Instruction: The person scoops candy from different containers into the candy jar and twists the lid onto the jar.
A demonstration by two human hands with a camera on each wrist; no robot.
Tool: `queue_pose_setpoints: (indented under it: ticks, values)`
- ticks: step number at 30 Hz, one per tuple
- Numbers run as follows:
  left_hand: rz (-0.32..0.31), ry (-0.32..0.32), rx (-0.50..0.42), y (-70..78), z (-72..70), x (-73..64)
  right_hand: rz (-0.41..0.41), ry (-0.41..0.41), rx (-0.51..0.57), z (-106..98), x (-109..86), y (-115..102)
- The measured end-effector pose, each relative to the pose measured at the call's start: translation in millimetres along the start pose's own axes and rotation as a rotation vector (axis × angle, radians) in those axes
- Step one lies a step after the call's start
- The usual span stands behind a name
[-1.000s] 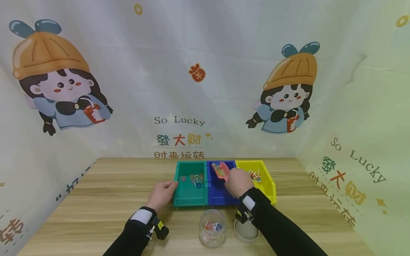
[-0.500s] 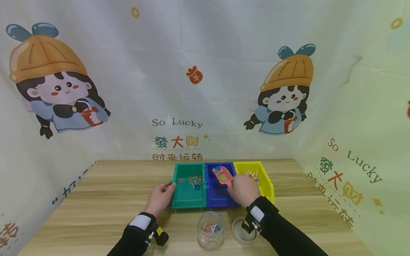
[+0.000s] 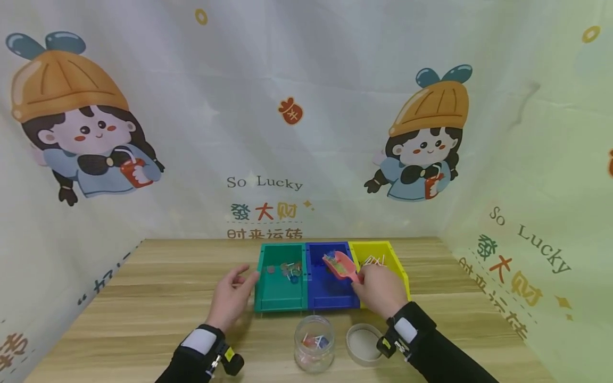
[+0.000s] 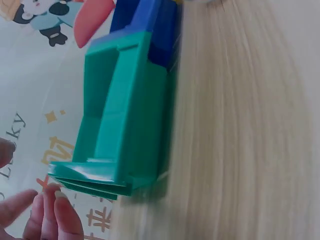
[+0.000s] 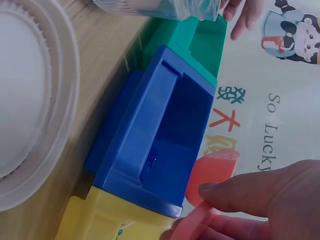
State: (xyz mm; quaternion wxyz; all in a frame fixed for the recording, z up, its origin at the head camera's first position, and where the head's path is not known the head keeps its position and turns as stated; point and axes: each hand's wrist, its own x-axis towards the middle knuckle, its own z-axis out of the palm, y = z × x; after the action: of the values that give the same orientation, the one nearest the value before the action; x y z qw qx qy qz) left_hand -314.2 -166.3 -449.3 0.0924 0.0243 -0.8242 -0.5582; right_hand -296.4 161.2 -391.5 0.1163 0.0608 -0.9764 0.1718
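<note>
My right hand [image 3: 381, 290] grips the handle of a pink scoop [image 3: 342, 265], held over the blue bin [image 3: 332, 302]. Small wrapped pieces, including a blue one, lie in the scoop. The right wrist view shows the thumb along the scoop's handle. Beside the green bin's [image 3: 280, 303] left wall is my left hand [image 3: 231, 298], its fingers loosely bent and holding nothing. In the left wrist view those fingertips are close to the green bin; contact is unclear. Several lollipops lie in the green bin, and white sticks show in the yellow bin [image 3: 401, 276].
In front of the joined bins stands a clear jar [image 3: 314, 355] with a few lollipops inside. A round whitish lid [image 3: 364, 344] lies right of it. All rest on a wooden table [image 3: 158, 298], backed by a printed cloth [image 3: 335, 133].
My left hand has let go of the green bin's edge and drawn slightly left. My right hand has moved the scoop a little to the right and toward me, still above the blue bin.
</note>
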Motion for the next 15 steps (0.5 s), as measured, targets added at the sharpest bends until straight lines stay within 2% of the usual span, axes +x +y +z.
queue_pose_setpoints:
  ticks: [7,15]
  values:
    - [0.025,-0.027,-0.040,12.1,-5.0,-15.3,-0.040,0.030,-0.002,-9.0,-10.5,5.9]
    - [0.034,-0.081,-0.063,24.5,-0.5,-32.5,-0.095,0.069,0.008,-23.5,-21.6,10.1]
